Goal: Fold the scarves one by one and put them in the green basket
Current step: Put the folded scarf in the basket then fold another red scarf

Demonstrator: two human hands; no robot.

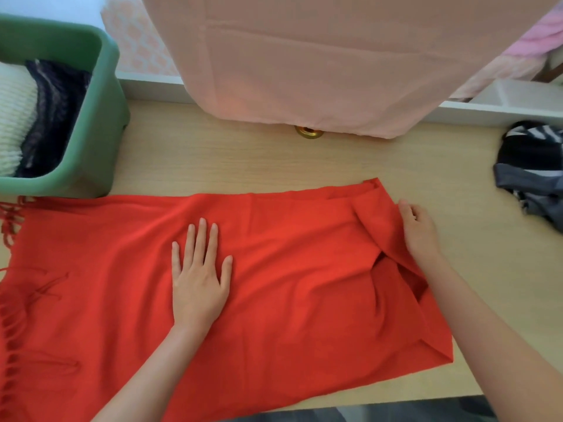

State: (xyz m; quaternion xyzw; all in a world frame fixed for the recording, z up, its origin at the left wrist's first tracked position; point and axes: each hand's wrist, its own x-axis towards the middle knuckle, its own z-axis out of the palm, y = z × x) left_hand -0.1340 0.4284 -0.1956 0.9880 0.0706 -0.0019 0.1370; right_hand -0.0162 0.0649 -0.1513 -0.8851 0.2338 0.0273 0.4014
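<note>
Along the table's (243, 159) near edge the red scarf (289, 300) lay part-folded. My left hand (199, 278) was flat and spread on it, and my right hand (419, 229) gripped its turned-over end. A striped scarf (530, 166) waited at the right edge. The green basket (100, 117), at the left edge, already held two.

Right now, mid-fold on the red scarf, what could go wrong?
1. The red scarf is bunched with an open pocket beside the right hand; folding on may lock creases in.
2. Its near edge hangs over the table front; if the flat left hand lifts, it could slide off.
3. The fringe lies tangled and may snag.
</note>
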